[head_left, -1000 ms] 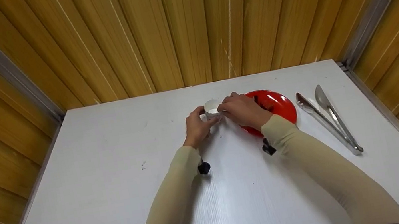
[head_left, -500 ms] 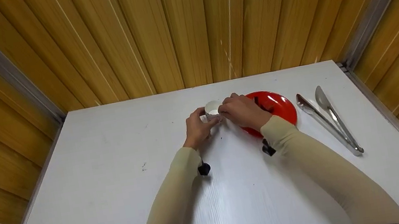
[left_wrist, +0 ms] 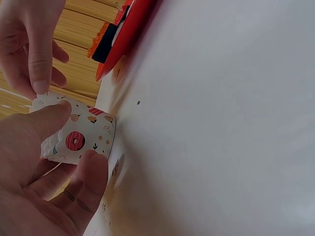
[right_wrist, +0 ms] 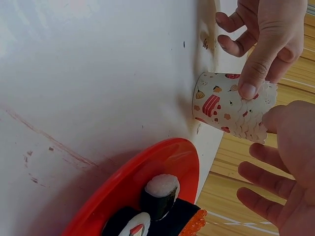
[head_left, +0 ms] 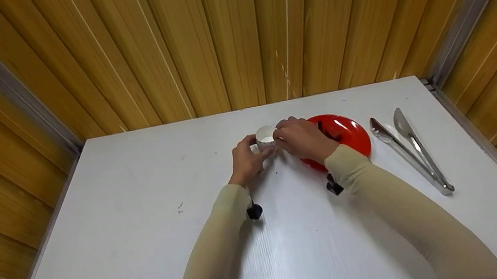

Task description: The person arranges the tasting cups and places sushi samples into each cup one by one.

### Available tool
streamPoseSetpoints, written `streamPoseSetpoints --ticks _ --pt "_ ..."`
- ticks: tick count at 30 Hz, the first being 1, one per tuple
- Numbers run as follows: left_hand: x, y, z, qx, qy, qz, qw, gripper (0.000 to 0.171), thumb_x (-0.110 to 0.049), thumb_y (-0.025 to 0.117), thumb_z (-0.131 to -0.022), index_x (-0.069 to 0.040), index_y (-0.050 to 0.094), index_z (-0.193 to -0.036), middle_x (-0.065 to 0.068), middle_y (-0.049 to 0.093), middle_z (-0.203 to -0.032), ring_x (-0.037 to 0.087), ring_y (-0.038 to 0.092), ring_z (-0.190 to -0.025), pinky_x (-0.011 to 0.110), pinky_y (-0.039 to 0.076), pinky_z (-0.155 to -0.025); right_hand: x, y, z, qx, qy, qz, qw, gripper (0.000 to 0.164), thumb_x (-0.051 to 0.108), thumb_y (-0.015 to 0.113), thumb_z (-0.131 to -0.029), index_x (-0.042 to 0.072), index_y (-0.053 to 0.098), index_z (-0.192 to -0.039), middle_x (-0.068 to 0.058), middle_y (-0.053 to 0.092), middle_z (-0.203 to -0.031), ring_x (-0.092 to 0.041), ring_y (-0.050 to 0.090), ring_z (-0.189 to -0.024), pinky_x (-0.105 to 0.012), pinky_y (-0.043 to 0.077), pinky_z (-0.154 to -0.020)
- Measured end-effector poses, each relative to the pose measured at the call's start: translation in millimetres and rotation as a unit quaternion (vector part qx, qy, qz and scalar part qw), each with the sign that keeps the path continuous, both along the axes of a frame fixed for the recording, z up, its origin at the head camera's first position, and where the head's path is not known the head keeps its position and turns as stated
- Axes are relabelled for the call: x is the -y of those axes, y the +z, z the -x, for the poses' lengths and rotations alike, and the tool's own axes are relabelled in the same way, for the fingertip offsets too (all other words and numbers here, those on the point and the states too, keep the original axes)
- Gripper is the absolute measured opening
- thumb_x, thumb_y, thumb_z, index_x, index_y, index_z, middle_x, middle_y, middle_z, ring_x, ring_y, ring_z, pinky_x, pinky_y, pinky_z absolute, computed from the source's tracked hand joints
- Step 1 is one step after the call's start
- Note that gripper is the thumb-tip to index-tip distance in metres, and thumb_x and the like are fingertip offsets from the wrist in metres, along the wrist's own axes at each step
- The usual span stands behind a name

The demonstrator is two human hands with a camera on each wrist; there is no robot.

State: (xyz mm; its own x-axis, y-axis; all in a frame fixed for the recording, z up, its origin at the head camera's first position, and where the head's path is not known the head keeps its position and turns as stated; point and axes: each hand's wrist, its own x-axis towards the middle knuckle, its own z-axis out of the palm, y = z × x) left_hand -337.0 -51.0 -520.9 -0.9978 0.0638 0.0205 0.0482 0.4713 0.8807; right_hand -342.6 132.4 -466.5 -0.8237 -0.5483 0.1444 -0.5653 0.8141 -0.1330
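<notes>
A small stack of white paper baking cups (head_left: 266,135) stands upright on the white table, open end up. In the right wrist view, several scalloped rims show layered on the printed baking cups (right_wrist: 214,104), which have cake, donut and flower pictures. My left hand (head_left: 244,161) grips the stack from the left, thumb at the near side and fingers round the back. My right hand (head_left: 303,138) pinches the upper rim at the right, thumb tip against it and other fingers spread away. Its index fingertip is hidden behind the rim.
A red plate (head_left: 357,137) lies right beside the cups, partly under my right forearm. Pieces of sushi sit on it, such as a rice roll wrapped in nori (right_wrist: 161,194). Metal tongs (head_left: 414,152) lie farther right. A wooden wall (head_left: 231,36) rises behind the table.
Both hands stay at the paper cups in nearly the same place. Only slight finger movement at the rim shows; the plate and tongs stay put.
</notes>
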Motion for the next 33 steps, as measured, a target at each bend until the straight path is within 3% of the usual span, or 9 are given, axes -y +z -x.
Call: streamPoseSetpoints --ticks 7,13,16,20,24,26,33 --pt "1.1 -0.8 0.4 -0.007 -0.001 0.006 1.0000 0.057 -0.027 0.084 -0.089 -0.007 0.062 -0.137 0.009 0.065 -0.134 0.022 0.058 -0.120 0.040 0.046 -0.102 -0.4 2.8 1.6 -0.016 0.004 0.009 1.000 0.022 0.022 0.073 -0.096 0.013 0.078 -0.115 -0.011 0.072 -0.121 -0.031 0.064 -0.106 -0.046 0.053 -0.096" --pt "2.2 -1.4 0.0 -0.008 -0.008 0.001 0.9999 0.055 -0.027 0.083 -0.089 -0.006 0.062 -0.136 0.009 0.065 -0.132 0.019 0.063 -0.099 0.030 0.056 -0.068 -3.3 5.3 0.1 -0.033 0.016 0.028 0.999 0.020 0.020 0.072 -0.096 0.011 0.079 -0.112 -0.013 0.071 -0.122 -0.033 0.065 -0.108 -0.047 0.054 -0.094" --pt "3.3 -1.6 0.3 -0.012 -0.009 0.008 0.9999 0.054 -0.028 0.083 -0.089 -0.007 0.062 -0.134 0.009 0.066 -0.130 0.018 0.065 -0.094 0.027 0.054 -0.060 -4.5 6.0 -0.2 -0.048 0.029 0.040 0.998 0.018 0.018 0.070 -0.097 0.009 0.079 -0.109 -0.014 0.071 -0.120 -0.033 0.066 -0.106 -0.046 0.055 -0.092" --pt "5.0 -1.6 0.1 -0.016 -0.008 0.015 0.9997 0.052 -0.028 0.083 -0.089 -0.008 0.063 -0.133 0.008 0.067 -0.129 0.018 0.066 -0.094 0.029 0.056 -0.064 -5.8 6.6 0.5 -0.053 0.037 0.050 0.997 0.017 0.017 0.068 -0.098 0.009 0.079 -0.108 -0.014 0.071 -0.119 -0.032 0.066 -0.107 -0.045 0.055 -0.093" --pt "6.5 -0.7 0.9 -0.021 -0.006 0.023 0.9995 0.051 -0.026 0.083 -0.089 -0.007 0.064 -0.133 0.007 0.068 -0.128 0.018 0.063 -0.106 0.032 0.054 -0.084 -6.5 8.1 1.2 -0.043 0.032 0.054 0.997 0.018 0.019 0.070 -0.097 0.010 0.079 -0.111 -0.013 0.070 -0.122 -0.031 0.066 -0.113 -0.046 0.054 -0.097" --pt "7.1 -0.3 1.1 -0.017 -0.004 0.023 0.9996 0.051 -0.026 0.083 -0.089 -0.007 0.064 -0.133 0.007 0.067 -0.127 0.018 0.061 -0.111 0.033 0.054 -0.087 -6.6 9.1 1.5 -0.038 0.030 0.054 0.997 0.019 0.019 0.071 -0.097 0.011 0.078 -0.113 -0.013 0.070 -0.124 -0.031 0.065 -0.115 -0.046 0.053 -0.098" --pt "10.9 -0.7 0.6 0.004 -0.003 0.018 0.9998 0.052 -0.028 0.082 -0.090 -0.007 0.061 -0.133 0.009 0.064 -0.131 0.020 0.061 -0.108 0.029 0.056 -0.068 -5.6 10.8 2.7 -0.036 0.036 0.056 0.997 0.020 0.019 0.072 -0.097 0.011 0.079 -0.114 -0.014 0.069 -0.126 -0.031 0.064 -0.116 -0.046 0.053 -0.098"
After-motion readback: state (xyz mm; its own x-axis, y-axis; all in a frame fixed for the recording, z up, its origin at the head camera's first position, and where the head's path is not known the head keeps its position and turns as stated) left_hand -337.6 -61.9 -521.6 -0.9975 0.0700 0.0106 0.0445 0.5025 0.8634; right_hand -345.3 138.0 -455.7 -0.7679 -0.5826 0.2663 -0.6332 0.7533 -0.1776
